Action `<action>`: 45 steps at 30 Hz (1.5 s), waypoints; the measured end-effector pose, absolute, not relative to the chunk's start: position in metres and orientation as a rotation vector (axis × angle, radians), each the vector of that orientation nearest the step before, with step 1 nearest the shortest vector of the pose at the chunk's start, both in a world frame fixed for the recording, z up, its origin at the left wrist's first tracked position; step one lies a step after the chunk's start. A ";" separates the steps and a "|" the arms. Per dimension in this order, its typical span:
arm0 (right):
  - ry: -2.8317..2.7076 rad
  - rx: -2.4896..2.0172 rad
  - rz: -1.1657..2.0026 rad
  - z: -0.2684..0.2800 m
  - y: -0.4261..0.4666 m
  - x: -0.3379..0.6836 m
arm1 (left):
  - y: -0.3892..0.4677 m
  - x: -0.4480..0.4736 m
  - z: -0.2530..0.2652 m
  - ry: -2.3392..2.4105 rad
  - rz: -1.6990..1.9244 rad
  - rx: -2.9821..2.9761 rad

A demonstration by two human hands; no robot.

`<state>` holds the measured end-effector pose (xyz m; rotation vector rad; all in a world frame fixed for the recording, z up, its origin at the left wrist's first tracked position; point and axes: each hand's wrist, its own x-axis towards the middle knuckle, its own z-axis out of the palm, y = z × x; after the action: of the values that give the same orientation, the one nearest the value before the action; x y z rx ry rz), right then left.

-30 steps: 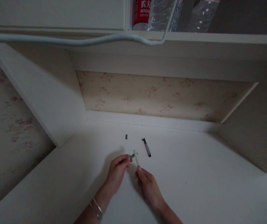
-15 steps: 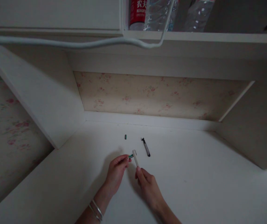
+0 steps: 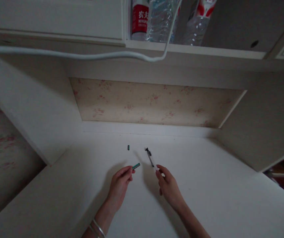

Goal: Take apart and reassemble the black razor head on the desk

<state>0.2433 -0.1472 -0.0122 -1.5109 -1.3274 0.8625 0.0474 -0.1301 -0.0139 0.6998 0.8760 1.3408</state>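
My left hand (image 3: 120, 181) pinches a narrow green-and-black razor cartridge (image 3: 136, 165), which sticks out past the fingertips. My right hand (image 3: 168, 185) grips the lower end of a slim white razor (image 3: 152, 161), its head pointing away from me. Beyond my right fingers, a black-and-grey razor handle (image 3: 146, 149) lies on the white tabletop, partly covered in view by the white razor. A second small green-and-black cartridge (image 3: 128, 147) rests on the tabletop to the left of it. The two hands are apart.
The white tabletop (image 3: 102, 148) runs back to a flowered wall panel (image 3: 132, 105), with side panels left and right. Overhead, a pale bent cable or tube (image 3: 82, 56) crosses in front of a shelf holding a red-labelled bottle (image 3: 140, 19) and clear plastic bottles (image 3: 159, 23).
My right hand has drawn the white razor away from the cartridge, to the right, over the black-and-grey handle. The left hand still holds its cartridge. The camera view has shifted slightly.
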 end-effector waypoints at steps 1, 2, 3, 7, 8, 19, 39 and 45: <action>-1.375 -1.548 0.837 -0.013 -0.144 0.253 | -0.131 0.048 -0.013 0.873 1.324 0.706; -1.437 -1.592 0.785 -0.014 -0.140 0.263 | -0.132 0.048 -0.013 0.868 1.305 0.715; -1.493 -1.647 0.719 -0.014 -0.136 0.274 | -0.132 0.049 -0.012 0.861 1.285 0.723; -1.510 -1.826 0.525 -0.014 -0.119 0.320 | -0.134 0.051 -0.009 0.835 1.229 0.746; -1.503 -1.877 0.473 -0.015 -0.114 0.331 | -0.134 0.051 -0.009 0.832 1.222 0.748; -1.478 -2.322 0.257 -0.025 -0.068 0.398 | -0.138 0.054 -0.003 0.833 1.168 0.793; -1.443 -2.453 0.231 -0.019 -0.049 0.410 | -0.137 0.054 -0.005 0.848 1.141 0.818; -1.550 -2.220 0.169 0.005 -0.058 0.388 | -0.138 0.057 -0.002 0.878 1.128 0.840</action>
<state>0.3880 -0.0578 0.0053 -2.2205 -1.5502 0.1695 0.0567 -0.1382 -0.0020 0.8402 0.8782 1.1284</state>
